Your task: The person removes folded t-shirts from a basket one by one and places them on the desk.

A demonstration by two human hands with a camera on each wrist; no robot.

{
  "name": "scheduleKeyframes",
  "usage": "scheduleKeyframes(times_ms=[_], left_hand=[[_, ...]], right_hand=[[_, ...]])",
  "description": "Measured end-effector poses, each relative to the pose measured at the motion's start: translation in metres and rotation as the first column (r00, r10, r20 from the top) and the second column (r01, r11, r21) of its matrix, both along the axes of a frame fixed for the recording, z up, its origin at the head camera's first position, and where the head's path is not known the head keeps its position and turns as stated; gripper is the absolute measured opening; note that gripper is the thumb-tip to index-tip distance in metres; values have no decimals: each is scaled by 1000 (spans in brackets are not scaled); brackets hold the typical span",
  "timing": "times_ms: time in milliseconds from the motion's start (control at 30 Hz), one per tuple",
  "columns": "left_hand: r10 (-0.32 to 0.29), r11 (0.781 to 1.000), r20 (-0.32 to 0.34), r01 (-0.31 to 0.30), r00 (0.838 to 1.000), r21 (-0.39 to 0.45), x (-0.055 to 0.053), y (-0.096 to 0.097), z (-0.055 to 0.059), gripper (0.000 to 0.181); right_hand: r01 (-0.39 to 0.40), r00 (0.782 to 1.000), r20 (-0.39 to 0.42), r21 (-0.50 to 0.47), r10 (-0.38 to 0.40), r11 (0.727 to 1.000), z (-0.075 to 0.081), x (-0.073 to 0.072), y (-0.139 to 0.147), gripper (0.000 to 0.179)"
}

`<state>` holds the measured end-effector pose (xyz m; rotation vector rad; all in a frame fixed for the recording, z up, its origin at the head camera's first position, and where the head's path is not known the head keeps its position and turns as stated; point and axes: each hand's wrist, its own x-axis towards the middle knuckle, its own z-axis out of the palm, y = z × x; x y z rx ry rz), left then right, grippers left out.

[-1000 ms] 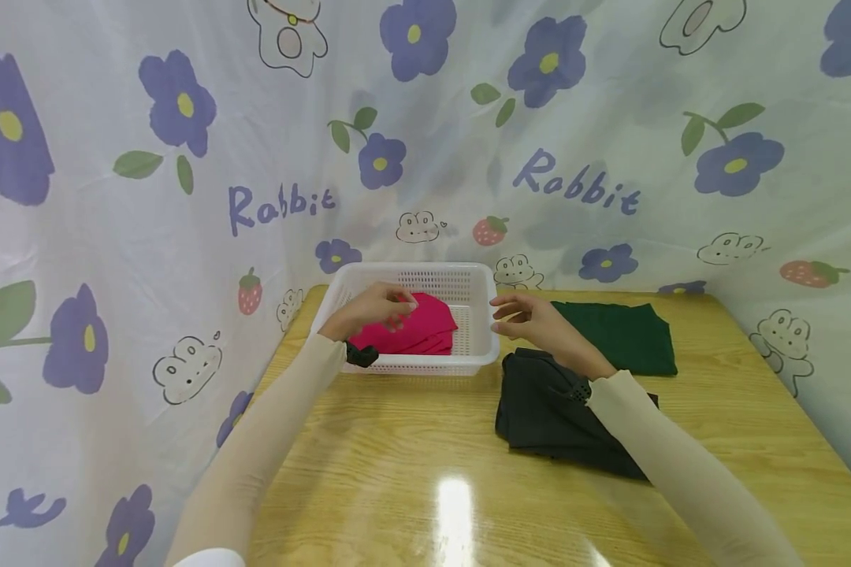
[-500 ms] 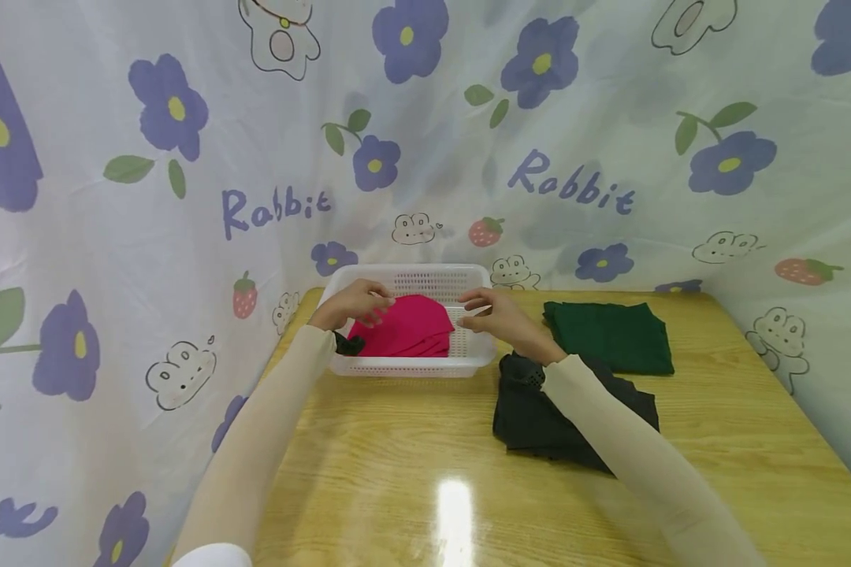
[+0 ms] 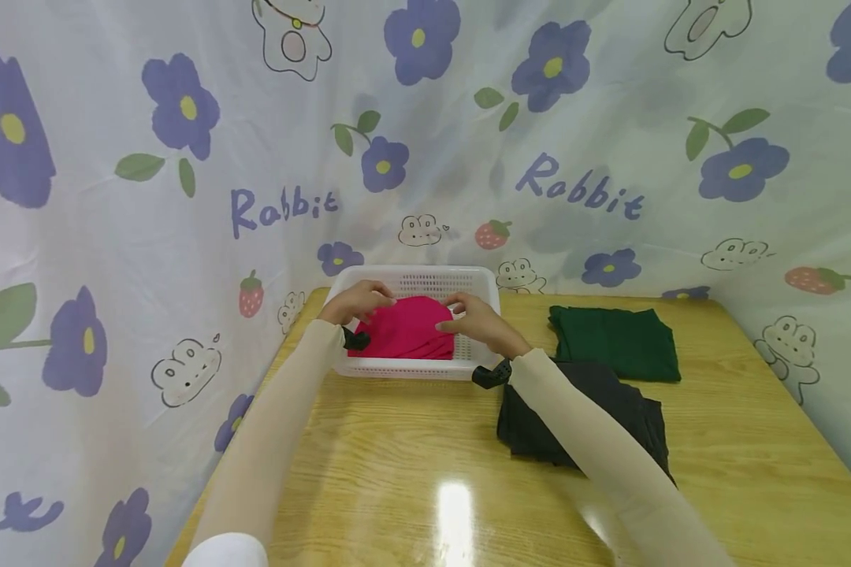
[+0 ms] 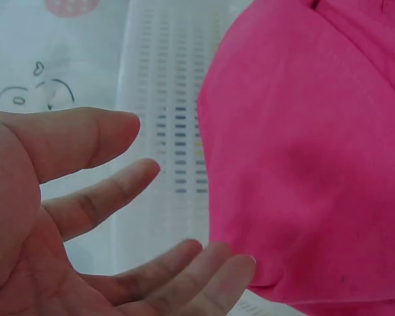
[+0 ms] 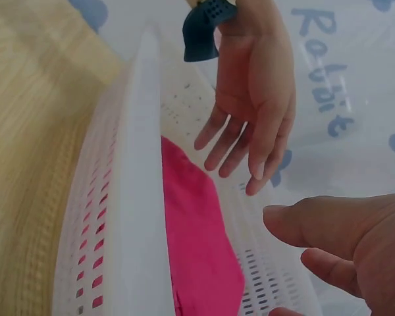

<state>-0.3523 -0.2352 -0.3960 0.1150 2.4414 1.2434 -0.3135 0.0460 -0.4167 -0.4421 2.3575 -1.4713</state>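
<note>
Head view: 1 container, a white perforated basket point(image 3: 425, 367), on the wood table point(image 3: 397, 441) against the patterned curtain point(image 3: 432, 142). Contents: 1 folded pink cloth point(image 3: 407, 327), lying flat inside; can't count the layers. Outside, right of the basket: 2 cloths, 1 dark point(image 3: 620, 402) nearer, 1 green point(image 3: 620, 342) behind it. Total 3 cloths, 1 in, 2 out. 2 hands: left hand point(image 3: 358, 302) over basket's left end, right hand point(image 3: 475, 321) over its right end. Both relaxed, fingers loosely bent, gripping nothing. 1 black wrist unit point(image 3: 356, 340) per wrist, so 2.

Left wrist view: left thumb and fingers apart, palm holding nothing. Fingertips overlap the pink cloth's edge; contact can't be told. Slotted basket wall behind.

Right wrist view: right thumb and fingers separated, nothing between them, clear of the cloth. Left hand hangs over the basket, fingers down. Pink cloth sits inside, beside the long wall.
</note>
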Motion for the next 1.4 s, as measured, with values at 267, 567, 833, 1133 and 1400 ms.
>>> scheduleKeyframes(times_ms=[267, 567, 833, 1133, 1400], left_hand=[[2, 993, 76, 7, 997, -122, -3, -5, -6, 49], [-11, 976, 110, 35, 994, -216, -3, -15, -15, 49], [-30, 972, 106, 53, 994, -227, -7, -21, -20, 47], [-7, 980, 142, 36, 990, -198, -8, -20, -22, 42], [-5, 980, 114, 28, 993, -199, -11, -18, -30, 40]], right_hand=[[39, 998, 53, -9, -39, 999, -9, -11, -10, 61], [96, 989, 112, -23, -93, 995, -17, -17, -21, 63], [90, 965, 250, -58, -73, 994, -23, -22, -27, 70], [114, 963, 250, -46, -99, 992, -30, -25, -33, 66], [145, 914, 396, -129, -83, 981, -30, -31, -34, 73]])
